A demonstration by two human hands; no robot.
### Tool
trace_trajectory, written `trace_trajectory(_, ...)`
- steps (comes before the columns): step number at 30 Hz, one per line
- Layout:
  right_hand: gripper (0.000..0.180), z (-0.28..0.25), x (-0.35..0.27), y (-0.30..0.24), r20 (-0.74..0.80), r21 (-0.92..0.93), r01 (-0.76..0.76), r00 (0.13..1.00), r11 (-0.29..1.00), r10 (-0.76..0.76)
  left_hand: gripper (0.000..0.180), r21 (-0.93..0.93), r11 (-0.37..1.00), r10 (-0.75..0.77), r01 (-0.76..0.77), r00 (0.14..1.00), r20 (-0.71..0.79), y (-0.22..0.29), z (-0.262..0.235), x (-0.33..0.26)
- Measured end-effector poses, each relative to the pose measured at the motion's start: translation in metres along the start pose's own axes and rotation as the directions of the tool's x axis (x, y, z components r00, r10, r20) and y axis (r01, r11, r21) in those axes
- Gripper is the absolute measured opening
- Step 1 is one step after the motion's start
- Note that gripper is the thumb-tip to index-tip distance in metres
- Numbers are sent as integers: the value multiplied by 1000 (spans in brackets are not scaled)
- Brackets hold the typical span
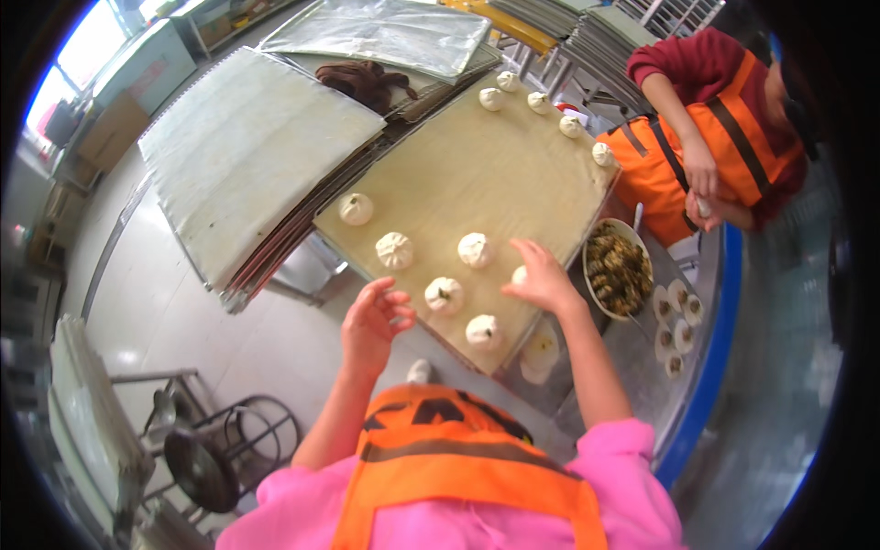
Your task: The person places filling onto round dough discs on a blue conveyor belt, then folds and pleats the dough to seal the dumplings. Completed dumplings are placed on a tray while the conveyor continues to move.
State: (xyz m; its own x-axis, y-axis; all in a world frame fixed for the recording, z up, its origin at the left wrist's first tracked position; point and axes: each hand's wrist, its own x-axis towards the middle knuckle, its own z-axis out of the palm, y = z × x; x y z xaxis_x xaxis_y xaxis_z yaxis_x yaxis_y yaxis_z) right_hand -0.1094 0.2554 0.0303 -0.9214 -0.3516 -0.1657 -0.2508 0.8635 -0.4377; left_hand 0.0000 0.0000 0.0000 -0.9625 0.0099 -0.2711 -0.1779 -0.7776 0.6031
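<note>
Head view: our right hand (543,278) pinched a round bun (521,274), pleats upward, no long axis; left hand (374,321) hovered, fingers loosely curled.

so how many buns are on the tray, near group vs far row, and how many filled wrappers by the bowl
Buns in the near group by the right hand and left hand: 6
Buns in the far row: 5
Filled wrappers beside the filling bowl: 6
Total: 17
</note>
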Motion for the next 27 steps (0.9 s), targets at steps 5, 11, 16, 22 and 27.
trace_trajectory(5,41,14,-14,12,69,-157,5,998,988,6,33,77,997,-2,1,1000,21,-4,21,15)
trace_trajectory(11,39,17,-13,2,42,-64,-251,966,966,254,31,142,988,-63,61,998,12,-7,28,19)
trace_trajectory(16,45,23,-15,-9,-1,-137,-258,965,956,261,28,122,990,-73,74,997,-13,-7,27,21)
trace_trajectory(22,48,11,-36,-1,-231,60,-139,961,988,149,29,159,987,-24,20,999,21,-7,22,22)
trace_trajectory(27,38,18,-86,43,-404,293,-81,893,953,200,29,227,974,-28,13,998,62,-6,44,36)
